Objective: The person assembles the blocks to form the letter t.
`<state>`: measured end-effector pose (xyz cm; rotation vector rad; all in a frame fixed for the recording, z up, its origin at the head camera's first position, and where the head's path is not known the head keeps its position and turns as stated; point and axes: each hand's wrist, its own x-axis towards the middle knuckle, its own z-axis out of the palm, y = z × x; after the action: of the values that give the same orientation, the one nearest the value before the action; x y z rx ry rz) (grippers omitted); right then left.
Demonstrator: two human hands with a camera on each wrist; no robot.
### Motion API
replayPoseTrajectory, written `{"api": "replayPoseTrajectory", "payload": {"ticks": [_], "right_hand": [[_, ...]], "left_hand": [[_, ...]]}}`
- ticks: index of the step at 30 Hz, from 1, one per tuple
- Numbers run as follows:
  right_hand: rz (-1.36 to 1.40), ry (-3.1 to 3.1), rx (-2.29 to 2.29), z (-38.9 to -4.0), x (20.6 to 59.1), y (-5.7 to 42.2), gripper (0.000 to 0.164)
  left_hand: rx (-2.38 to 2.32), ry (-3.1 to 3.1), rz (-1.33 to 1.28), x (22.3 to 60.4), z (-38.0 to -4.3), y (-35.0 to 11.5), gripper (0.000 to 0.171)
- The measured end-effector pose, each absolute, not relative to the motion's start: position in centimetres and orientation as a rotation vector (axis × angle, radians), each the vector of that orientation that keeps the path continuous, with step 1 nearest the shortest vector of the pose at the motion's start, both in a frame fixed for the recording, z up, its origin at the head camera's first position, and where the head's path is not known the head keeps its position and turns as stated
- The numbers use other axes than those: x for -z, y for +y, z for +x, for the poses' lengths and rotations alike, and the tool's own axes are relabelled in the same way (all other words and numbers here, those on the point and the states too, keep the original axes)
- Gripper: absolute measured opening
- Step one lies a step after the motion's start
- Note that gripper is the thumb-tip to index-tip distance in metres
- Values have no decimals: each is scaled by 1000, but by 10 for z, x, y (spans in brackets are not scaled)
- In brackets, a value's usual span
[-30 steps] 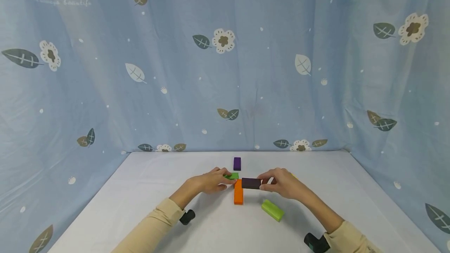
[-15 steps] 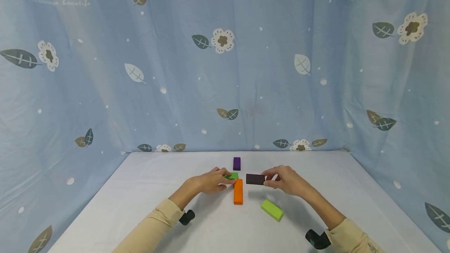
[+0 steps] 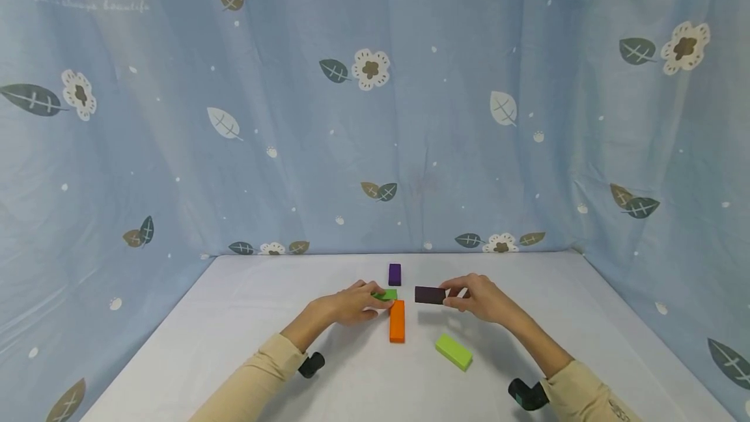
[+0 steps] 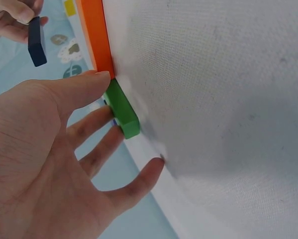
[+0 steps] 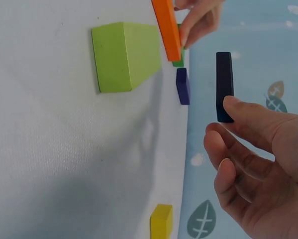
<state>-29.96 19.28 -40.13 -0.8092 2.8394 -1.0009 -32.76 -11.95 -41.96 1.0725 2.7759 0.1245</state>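
"Green block (image 3: 390,294) on the table (image 3: 375,383): is it held well?"

"Left grip (image 3: 351,303) has thumb and fingers lightly about it. Trouble is, that thumb sits right by the end of the orange block (image 3: 397,324), at five o'clock; too firm a squeeze might skew both."

"And the right grip (image 3: 482,298)?"

"Nearly closed, pinching the dark block (image 3: 429,295) by one end, in the air at the green block's three o'clock. Its free end points to nine, so slack fingers could let it pivot and drop."

"Onto what?"

"Just the table, probably. Swung towards ten, though, it might clip the purple block (image 3: 395,274). The lime block (image 3: 454,352), at the orange block's four, could catch a lowered wrist."
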Motion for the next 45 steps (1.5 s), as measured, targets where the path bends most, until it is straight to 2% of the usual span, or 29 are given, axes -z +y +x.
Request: {"api": "replayPoseTrajectory", "payload": {"ticks": [39, 45], "right_hand": [[-793, 2830, 992, -330, 409, 195, 36], [-723, 2830, 963, -335, 409, 189, 36]], "left_hand": [[-124, 2790, 1078, 420, -326, -119, 39], [-129, 2783, 1088, 420, -326, -119, 39]]}}
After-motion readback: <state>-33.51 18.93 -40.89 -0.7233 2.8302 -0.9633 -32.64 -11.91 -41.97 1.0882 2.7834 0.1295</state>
